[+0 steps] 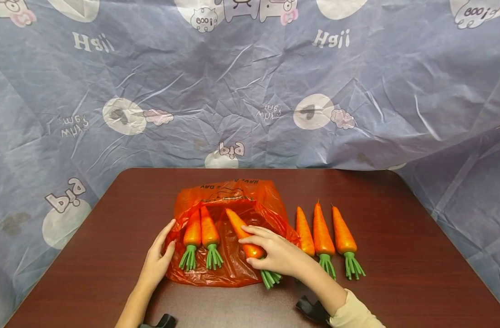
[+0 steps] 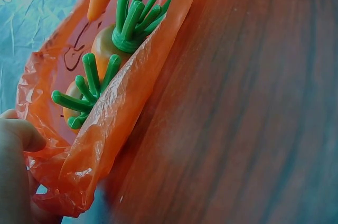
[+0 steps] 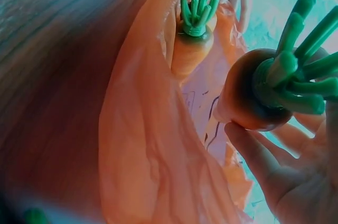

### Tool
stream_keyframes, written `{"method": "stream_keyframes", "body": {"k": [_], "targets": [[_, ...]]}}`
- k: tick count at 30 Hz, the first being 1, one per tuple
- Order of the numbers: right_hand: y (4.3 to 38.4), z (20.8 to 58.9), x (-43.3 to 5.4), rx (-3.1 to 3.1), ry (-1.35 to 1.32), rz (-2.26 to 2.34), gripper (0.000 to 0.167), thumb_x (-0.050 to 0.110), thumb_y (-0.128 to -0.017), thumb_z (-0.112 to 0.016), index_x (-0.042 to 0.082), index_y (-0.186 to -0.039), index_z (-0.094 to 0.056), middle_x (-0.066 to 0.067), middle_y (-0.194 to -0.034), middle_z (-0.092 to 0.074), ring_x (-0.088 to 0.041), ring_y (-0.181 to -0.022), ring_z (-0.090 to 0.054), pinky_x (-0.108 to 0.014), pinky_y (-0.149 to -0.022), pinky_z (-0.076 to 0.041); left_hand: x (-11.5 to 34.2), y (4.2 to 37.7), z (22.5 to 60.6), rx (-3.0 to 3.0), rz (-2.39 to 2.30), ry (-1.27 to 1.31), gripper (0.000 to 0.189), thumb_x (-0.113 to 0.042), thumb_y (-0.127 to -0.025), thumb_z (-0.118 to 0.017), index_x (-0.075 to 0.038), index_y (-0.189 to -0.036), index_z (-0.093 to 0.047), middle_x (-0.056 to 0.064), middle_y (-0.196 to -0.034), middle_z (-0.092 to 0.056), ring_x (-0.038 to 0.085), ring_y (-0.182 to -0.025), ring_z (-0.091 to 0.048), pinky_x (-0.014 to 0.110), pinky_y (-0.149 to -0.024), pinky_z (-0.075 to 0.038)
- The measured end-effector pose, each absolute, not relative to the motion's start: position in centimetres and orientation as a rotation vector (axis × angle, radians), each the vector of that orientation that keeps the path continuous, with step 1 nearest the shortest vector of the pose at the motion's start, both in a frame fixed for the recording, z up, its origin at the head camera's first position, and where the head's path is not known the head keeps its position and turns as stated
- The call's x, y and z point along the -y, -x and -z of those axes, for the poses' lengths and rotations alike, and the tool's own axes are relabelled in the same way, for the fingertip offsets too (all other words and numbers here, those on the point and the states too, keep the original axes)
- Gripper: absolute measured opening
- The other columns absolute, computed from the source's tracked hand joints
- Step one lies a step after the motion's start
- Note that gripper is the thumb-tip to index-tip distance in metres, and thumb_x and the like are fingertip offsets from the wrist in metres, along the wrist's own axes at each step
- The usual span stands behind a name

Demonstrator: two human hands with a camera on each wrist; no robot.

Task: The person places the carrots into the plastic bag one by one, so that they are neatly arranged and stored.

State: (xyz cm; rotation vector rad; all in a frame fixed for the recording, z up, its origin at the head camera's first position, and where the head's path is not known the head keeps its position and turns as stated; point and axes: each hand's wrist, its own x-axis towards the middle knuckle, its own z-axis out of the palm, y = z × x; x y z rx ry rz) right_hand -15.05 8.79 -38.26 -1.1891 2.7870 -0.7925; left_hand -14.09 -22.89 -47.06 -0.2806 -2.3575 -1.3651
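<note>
An orange-red plastic bag (image 1: pixel 229 275) lies on the table with its mouth spread toward me. My left hand (image 1: pixel 155 262) holds the left edge of the mouth, thumb and fingers on the film (image 2: pixel 84 166) in the left wrist view. Two toy carrots with green stems, one left (image 1: pixel 193 231) and one right (image 1: pixel 209 230), lie side by side inside the mouth. With my right hand (image 1: pixel 280 254) I grip a third carrot (image 1: pixel 237 222) by its thick end, thumb and fingers around it. Its tip points into the bag and its green stem (image 3: pixel 285 78) faces out.
Three more carrots lie in a row right of the bag: a near one (image 1: pixel 303 230) partly behind my right hand, a middle one (image 1: pixel 323 233) and an outer one (image 1: pixel 343 231). Black objects (image 1: pixel 311 310) show at the near edge. A printed cloth (image 1: pixel 250 91) hangs behind the brown table (image 1: pixel 397 255).
</note>
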Motion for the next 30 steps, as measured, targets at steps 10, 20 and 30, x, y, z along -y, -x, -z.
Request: {"method": "stream_keyframes", "body": {"k": [10,20,30], "targets": [[16.0,39.1,-7.3,-2.777,1.214,0.794,0.041,0.026,-0.080,-0.064,0.018,-0.120,-0.060,-0.001,-0.141,-0.041,-0.022,-0.131,-0.037,-0.043,-0.102,-0.038,22.8,14.0,47.0,2.357,1.349,0.273,0.055,0.002,-0.088,-0.050,-0.018,-0.138,-0.039,0.009,-0.140,-0.041,-0.018,-0.123,-0.026,-0.002,-0.097,-0.019],[16.9,39.3,-6.2,-2.731,1.169,0.825,0.043,0.027,-0.081,-0.063,0.017,-0.123,-0.058,-0.001,-0.144,-0.039,-0.025,-0.133,-0.033,-0.045,-0.107,-0.030,22.9,14.1,47.1,2.351,1.357,0.281,0.054,0.001,-0.088,-0.050,-0.017,-0.138,-0.039,0.002,-0.141,-0.040,-0.018,-0.123,-0.026,-0.002,-0.097,-0.019],[17.5,40.0,-5.7,-2.721,1.132,0.805,0.043,0.027,-0.082,-0.062,0.017,-0.124,-0.058,-0.001,-0.144,-0.037,-0.026,-0.134,-0.032,-0.046,-0.105,-0.033,22.8,14.0,47.1,2.354,1.360,0.276,0.053,0.000,-0.089,-0.050,-0.017,-0.138,-0.039,0.008,-0.140,-0.041,-0.019,-0.122,-0.026,-0.002,-0.097,-0.020]]}}
